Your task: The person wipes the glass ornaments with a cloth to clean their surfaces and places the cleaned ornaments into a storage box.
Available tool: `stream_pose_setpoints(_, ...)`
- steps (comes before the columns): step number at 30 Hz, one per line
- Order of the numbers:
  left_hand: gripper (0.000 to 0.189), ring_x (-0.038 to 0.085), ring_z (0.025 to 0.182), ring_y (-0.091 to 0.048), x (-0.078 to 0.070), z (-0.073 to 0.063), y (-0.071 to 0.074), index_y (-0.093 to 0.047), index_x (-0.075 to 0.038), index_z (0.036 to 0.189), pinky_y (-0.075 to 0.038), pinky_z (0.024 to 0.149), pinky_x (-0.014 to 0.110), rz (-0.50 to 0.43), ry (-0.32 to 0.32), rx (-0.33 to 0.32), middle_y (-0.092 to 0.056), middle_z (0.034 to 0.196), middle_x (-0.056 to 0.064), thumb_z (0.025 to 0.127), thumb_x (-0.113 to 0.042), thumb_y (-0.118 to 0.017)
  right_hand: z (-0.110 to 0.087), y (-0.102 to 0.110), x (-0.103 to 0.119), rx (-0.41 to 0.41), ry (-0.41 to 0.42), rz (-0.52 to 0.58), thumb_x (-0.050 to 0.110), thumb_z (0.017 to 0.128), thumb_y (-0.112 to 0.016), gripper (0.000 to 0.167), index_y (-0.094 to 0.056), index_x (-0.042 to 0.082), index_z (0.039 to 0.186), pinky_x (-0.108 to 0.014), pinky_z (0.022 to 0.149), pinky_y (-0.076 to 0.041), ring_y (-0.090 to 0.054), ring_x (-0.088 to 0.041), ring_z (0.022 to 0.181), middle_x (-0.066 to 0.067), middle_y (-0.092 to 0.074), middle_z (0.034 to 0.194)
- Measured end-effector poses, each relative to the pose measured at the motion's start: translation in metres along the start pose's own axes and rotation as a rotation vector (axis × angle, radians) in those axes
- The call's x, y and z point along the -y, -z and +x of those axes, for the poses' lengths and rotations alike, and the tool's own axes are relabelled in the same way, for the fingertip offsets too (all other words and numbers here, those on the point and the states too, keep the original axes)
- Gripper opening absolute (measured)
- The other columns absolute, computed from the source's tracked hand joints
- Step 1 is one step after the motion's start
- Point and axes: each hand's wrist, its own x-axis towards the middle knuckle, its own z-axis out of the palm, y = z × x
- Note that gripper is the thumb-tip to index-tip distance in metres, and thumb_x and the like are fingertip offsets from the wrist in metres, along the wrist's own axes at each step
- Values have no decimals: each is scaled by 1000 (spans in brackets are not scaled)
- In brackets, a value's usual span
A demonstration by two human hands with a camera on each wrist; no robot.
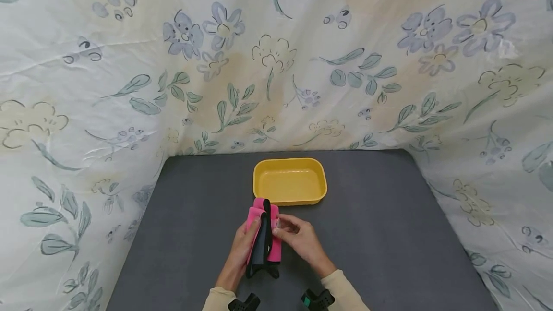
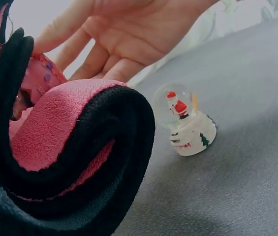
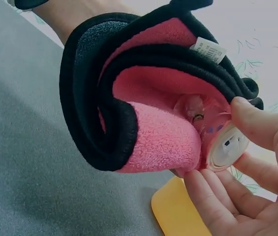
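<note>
Holding cloth around pink ornament

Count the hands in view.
2: the left hand grips the folded cloth from its left side; the right hand, on the other side, pinches the pink object inside it.

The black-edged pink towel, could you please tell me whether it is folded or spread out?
Folded, loosely: in the right wrist view, the towel curls over itself in layers, its black edging doubled back.

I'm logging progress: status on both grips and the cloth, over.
Left grip holding the folded cloth; right grip on pink object inside it. Yellow tray just beyond, snow globe standing nearby; neither seems in the way.
</note>
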Motion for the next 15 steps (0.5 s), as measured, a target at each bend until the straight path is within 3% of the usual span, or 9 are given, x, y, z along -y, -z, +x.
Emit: stream_pose_setpoints(15, 39, 14, 78, -71, -4, 8, -7, -54, -4, 130, -57, 71, 26, 118, -34, -43, -71, 91, -1, 105, -33, -57, 6, 8, 8, 61, -99, 147, 42, 94, -72, 57, -62, 5, 136, -35, 89, -59, -72, -16, 98, -12, -73, 117)
